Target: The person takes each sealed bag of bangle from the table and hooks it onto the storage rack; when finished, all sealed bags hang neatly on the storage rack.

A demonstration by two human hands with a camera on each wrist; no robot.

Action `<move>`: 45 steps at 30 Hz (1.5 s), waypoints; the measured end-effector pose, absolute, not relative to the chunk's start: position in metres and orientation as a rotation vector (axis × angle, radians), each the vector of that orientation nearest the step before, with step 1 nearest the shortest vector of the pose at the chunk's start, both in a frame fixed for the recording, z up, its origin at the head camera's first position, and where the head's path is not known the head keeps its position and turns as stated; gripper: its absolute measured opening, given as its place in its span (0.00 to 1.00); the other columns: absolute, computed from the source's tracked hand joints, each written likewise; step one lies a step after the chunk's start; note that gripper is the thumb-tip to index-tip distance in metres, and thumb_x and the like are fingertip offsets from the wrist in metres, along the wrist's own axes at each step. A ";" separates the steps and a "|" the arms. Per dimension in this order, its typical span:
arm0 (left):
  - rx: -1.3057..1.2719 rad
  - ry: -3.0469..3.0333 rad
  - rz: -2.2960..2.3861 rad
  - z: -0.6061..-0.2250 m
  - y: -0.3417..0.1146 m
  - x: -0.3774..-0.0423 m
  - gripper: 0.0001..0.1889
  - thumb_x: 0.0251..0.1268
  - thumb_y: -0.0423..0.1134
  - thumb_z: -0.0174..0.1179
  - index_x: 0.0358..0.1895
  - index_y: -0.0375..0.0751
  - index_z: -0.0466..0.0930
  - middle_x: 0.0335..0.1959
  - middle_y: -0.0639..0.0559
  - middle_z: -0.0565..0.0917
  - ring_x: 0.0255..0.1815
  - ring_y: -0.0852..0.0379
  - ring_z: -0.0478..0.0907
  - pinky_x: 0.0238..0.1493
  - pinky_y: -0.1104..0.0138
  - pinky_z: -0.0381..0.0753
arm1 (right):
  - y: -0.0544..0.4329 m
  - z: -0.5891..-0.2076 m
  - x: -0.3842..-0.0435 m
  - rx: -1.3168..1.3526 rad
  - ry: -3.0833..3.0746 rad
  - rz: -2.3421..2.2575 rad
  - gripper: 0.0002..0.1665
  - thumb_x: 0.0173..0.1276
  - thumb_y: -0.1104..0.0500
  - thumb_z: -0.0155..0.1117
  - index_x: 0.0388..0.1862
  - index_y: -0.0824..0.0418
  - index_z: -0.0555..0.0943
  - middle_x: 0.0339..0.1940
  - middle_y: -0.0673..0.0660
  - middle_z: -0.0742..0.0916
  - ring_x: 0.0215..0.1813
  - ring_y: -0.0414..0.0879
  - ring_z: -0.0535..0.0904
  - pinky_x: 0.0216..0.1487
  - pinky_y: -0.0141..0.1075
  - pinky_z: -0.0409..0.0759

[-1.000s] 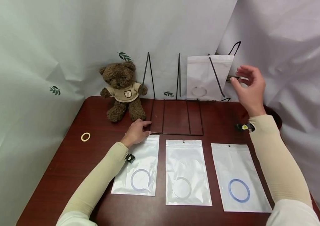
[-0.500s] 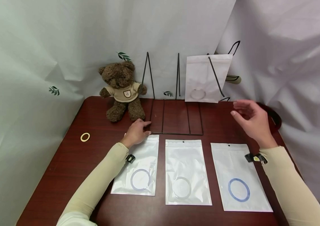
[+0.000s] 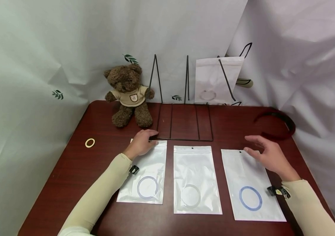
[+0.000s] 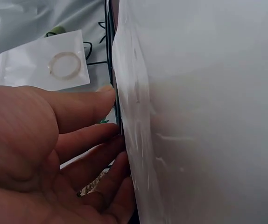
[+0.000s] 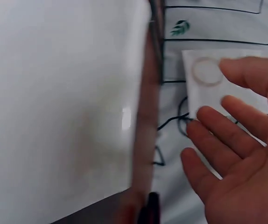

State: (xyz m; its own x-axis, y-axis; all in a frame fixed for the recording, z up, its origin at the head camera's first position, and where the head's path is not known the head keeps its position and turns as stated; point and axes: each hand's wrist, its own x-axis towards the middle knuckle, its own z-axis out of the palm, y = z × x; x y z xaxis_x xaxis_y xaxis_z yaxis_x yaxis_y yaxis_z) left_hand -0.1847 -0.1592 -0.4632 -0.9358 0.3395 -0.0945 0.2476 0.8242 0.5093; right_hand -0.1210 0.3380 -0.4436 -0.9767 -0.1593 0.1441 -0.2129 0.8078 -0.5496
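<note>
Right grip (image 3: pixel 270 158) empty above the right pouch (image 3: pixel 234 170), counter's (image 3: pixel 232 124) near right; left grip (image 3: pixel 140 143) loose over the left pouch's (image 3: pixel 156 165) far end; likely light, slippery, floppy: pinch far edges

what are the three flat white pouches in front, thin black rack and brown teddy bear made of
Flat white rectangular front pouches: probably glossy plastic film, given bright highlights and creases.
Thin black rack: likely metal wire, coated or painted dull, judging by its slim straight rods.
Brown curly teddy bear: matte plush, perhaps synthetic, by its tufted surface; its beige top looks like cloth, type unclear.
</note>
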 end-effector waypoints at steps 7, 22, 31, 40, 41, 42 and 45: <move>0.476 2.816 0.728 -0.461 -0.157 -0.181 0.27 0.69 0.43 0.64 0.69 0.41 0.75 0.72 0.46 0.74 0.76 0.40 0.65 0.78 0.50 0.59 | 0.349 -0.458 -0.106 0.409 -3.045 0.710 0.38 0.58 0.45 0.78 0.66 0.55 0.78 0.67 0.65 0.81 0.67 0.65 0.75 0.59 0.62 0.73; 0.412 2.829 0.779 -0.467 -0.162 -0.184 0.25 0.69 0.43 0.64 0.68 0.44 0.77 0.69 0.47 0.78 0.73 0.41 0.68 0.77 0.48 0.59 | 0.351 -0.466 -0.095 0.419 -3.157 0.616 0.46 0.48 0.49 0.83 0.67 0.55 0.77 0.66 0.67 0.80 0.65 0.64 0.73 0.60 0.65 0.71; 0.395 2.806 0.867 -0.465 -0.163 -0.187 0.26 0.66 0.41 0.67 0.67 0.44 0.78 0.67 0.47 0.79 0.67 0.44 0.75 0.69 0.51 0.71 | 0.353 -0.469 -0.096 0.465 -2.975 0.630 0.38 0.43 0.52 0.87 0.57 0.51 0.84 0.63 0.63 0.82 0.60 0.63 0.79 0.52 0.60 0.76; 0.392 2.788 0.991 -0.469 -0.164 -0.193 0.27 0.61 0.38 0.71 0.65 0.44 0.80 0.58 0.48 0.80 0.45 0.54 0.78 0.49 0.61 0.76 | 0.351 -0.461 -0.095 0.373 -2.947 0.653 0.36 0.44 0.51 0.86 0.56 0.52 0.84 0.63 0.67 0.81 0.60 0.67 0.77 0.52 0.60 0.73; 0.381 2.784 1.005 -0.470 -0.164 -0.194 0.27 0.60 0.38 0.71 0.64 0.44 0.80 0.56 0.48 0.80 0.44 0.54 0.78 0.48 0.61 0.75 | 0.351 -0.460 -0.094 0.360 -2.948 0.651 0.36 0.45 0.51 0.86 0.56 0.52 0.84 0.61 0.66 0.83 0.59 0.65 0.78 0.52 0.56 0.74; 0.370 2.777 1.021 -0.471 -0.163 -0.195 0.26 0.60 0.38 0.72 0.64 0.45 0.81 0.54 0.49 0.80 0.44 0.55 0.77 0.47 0.62 0.74 | 0.351 -0.460 -0.094 0.351 -2.946 0.648 0.36 0.45 0.51 0.86 0.56 0.51 0.84 0.59 0.64 0.84 0.58 0.63 0.79 0.51 0.51 0.74; 0.329 2.745 1.078 -0.473 -0.163 -0.198 0.25 0.59 0.38 0.72 0.62 0.45 0.82 0.47 0.50 0.81 0.42 0.56 0.76 0.46 0.64 0.73 | 0.352 -0.460 -0.094 0.351 -2.935 0.646 0.34 0.46 0.51 0.86 0.55 0.48 0.85 0.53 0.57 0.88 0.54 0.55 0.82 0.48 0.37 0.73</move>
State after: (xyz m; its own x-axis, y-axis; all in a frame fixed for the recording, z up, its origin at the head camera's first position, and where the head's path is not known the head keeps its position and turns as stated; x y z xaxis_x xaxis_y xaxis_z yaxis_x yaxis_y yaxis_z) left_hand -0.1984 -0.1630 -0.4729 -0.9605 0.2663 -0.0801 0.1407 0.7137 0.6861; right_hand -0.0943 0.3516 -0.4602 -0.9665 -0.1996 0.1615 -0.2489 0.8823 -0.3995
